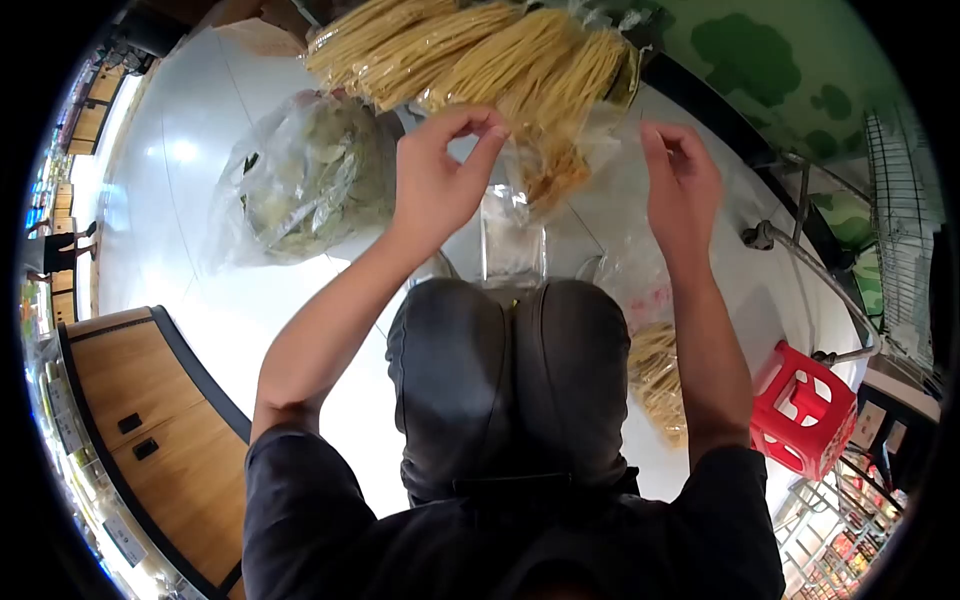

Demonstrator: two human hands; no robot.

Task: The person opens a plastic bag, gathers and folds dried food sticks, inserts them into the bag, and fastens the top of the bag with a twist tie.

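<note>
My left hand [440, 175] is raised in front of my knees, thumb and forefinger pinched at the side of a clear plastic bag [555, 170] of yellowish-brown dried strips, slightly blurred. Level with it, my right hand [685, 185] has its fingers curled together; whatever they hold, if anything, is too thin to make out. Beyond the hands lies a row of clear packs of long yellow dried strips [450, 50]. Left of my left hand sits a large clear bag of greenish leafy pieces [325, 165]. A transparent packet [513, 240] lies on the floor before my knees.
Another pack of yellow strips [658, 375] lies beside my right leg. At right stand a red plastic stool [805, 410] and a metal cart frame [825, 265]. A wooden cabinet [165, 440] is at left. A person [62, 250] stands far left.
</note>
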